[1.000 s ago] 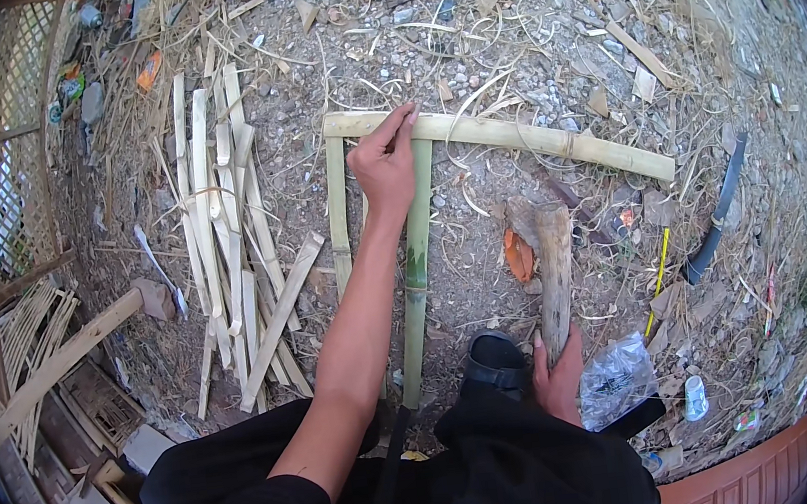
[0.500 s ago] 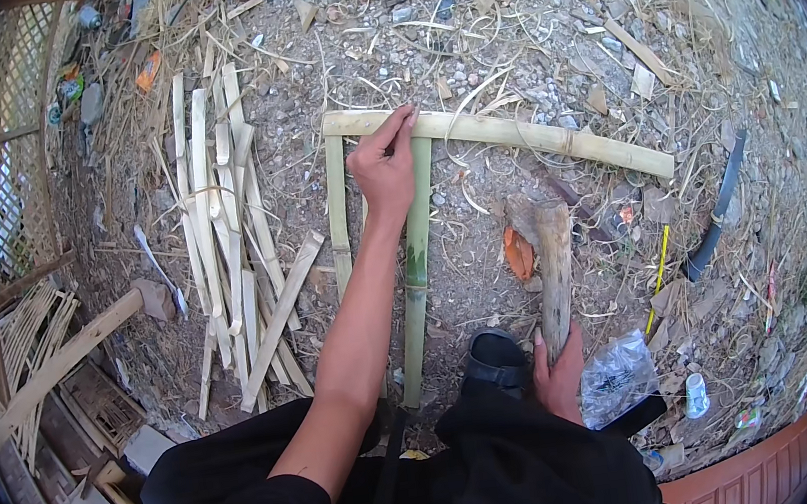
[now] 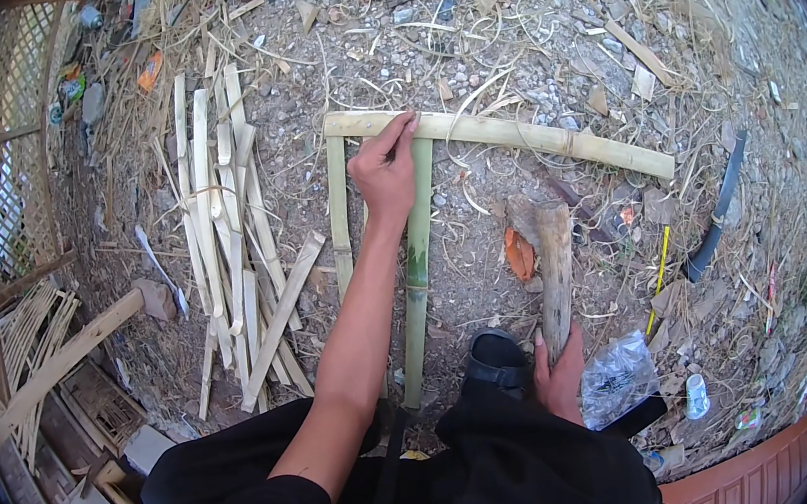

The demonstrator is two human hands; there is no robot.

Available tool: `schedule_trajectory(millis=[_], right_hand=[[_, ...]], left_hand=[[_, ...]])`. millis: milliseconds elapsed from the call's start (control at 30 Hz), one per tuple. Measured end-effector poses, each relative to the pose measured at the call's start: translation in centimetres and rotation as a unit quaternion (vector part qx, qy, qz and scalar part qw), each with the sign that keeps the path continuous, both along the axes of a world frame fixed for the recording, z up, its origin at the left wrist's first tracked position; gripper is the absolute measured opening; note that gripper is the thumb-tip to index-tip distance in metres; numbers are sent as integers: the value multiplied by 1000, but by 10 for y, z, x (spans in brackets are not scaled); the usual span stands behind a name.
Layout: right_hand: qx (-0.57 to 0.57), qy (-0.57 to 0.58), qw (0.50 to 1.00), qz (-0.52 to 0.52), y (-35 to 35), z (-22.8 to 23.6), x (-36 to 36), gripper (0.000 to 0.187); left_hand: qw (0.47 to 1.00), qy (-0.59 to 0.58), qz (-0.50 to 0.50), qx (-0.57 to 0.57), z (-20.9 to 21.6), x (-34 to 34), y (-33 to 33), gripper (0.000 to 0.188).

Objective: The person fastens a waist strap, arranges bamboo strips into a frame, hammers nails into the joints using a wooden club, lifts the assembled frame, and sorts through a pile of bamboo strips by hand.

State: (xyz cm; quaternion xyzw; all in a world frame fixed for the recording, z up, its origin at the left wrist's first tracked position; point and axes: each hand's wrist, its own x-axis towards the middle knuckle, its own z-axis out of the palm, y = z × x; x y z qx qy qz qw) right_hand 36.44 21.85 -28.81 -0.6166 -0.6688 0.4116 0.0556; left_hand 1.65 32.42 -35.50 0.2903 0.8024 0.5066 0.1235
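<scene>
1. Almost nothing shifts between the earlier pictures and this one: your left hand (image 3: 386, 172) stays at the same spot on the bamboo, and your right hand (image 3: 562, 374) stays low on the wooden club (image 3: 555, 269).
2. Your left fingertips (image 3: 405, 127) pinch down at the joint where the green bamboo pole (image 3: 419, 270) meets the pale crosswise bamboo pole (image 3: 500, 134); whether they hold a small marker there, I cannot tell.
3. Keep those fingers pressed flat on the crosswise pole so the joint does not slide while you work at it.
4. Just left of the green pole, the thin split strip (image 3: 339, 209) lies parallel to it; keep your wrist off it.
5. Your right hand is closed around the club's lower end, right of the green pole, beside your black shoe (image 3: 496, 362).
6. Farther left of the green pole lies the bundle of pale split slats (image 3: 221, 244); well to its right lies the dark blade (image 3: 718, 208).
</scene>
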Motion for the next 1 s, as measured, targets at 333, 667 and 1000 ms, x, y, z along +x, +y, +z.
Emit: schedule_trajectory(millis=[333,667,1000], right_hand=[[-6,-5,1000,4,0,-1,2,55],[-9,11,1000,-6,2,2,0,52],[-7,7,1000,-2,1,0,0,55]], left_hand=[[997,64,-32,5,-2,-1,0,21],[996,93,-1,8,-1,2,2,24],[997,71,9,18,-10,-1,-1,20]])
